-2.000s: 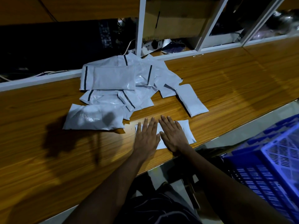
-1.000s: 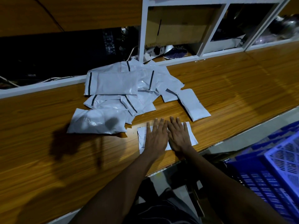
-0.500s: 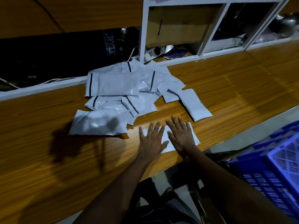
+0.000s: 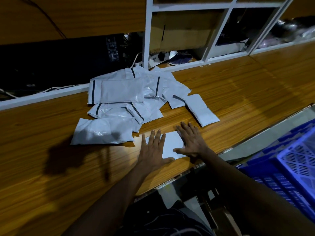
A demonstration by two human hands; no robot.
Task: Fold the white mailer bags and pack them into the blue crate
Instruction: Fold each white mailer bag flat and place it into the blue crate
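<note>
- Wood-grain worktop (image 4: 247, 92) runs across the scene under dim light, with a white shelf frame (image 4: 147, 31) along its far edge.
- One shelf bay holds a cardboard box (image 4: 184, 29); cables (image 4: 51, 89) trail along the far left.
- A loose pile of white mailer bags (image 4: 122, 91), several with a dark strip near one end, lies overlapping at the middle of the worktop.
- A puffy mailer bag (image 4: 102, 132) sits at the near left of the pile, and another bag (image 4: 202, 109) lies angled at its right.
- A flat mailer bag (image 4: 172, 143) lies apart from the pile, close to the near edge of the worktop.
- The left hand (image 4: 152, 150) is released and flat, fingers straight and spread, pressing on the left part of this flat bag.
- The right hand (image 4: 191, 142) is likewise flat with fingers spread, pressing on the bag's right part, grasping nothing.
- The blue crate (image 4: 289, 160), with slotted walls, stands below the worktop at the near right, well apart from the bags.
</note>
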